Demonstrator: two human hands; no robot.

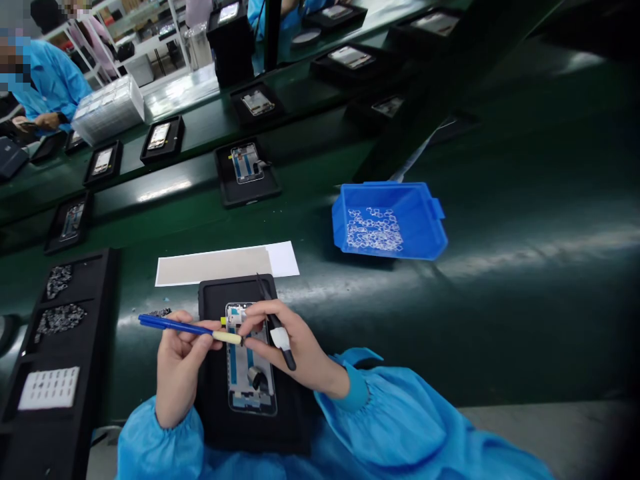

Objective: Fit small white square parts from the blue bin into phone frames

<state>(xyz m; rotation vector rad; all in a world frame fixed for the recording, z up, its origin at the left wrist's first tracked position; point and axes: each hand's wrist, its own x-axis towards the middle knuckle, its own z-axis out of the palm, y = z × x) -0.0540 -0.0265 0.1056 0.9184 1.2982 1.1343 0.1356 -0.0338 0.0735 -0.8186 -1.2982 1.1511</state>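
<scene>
Two hands, one white label sheet

smock: glossy bright blue | sleeves: full, gathered | cuffs: elasticated, ruffled | hands: bare

This is an electronics factory floor. A dark green assembly-line belt is carrying black trays holding phone display frames past a row of work stations, while a co-worker in a blue smock is sitting along the line and a blue plastic parts bin is holding small pale pieces.
</scene>
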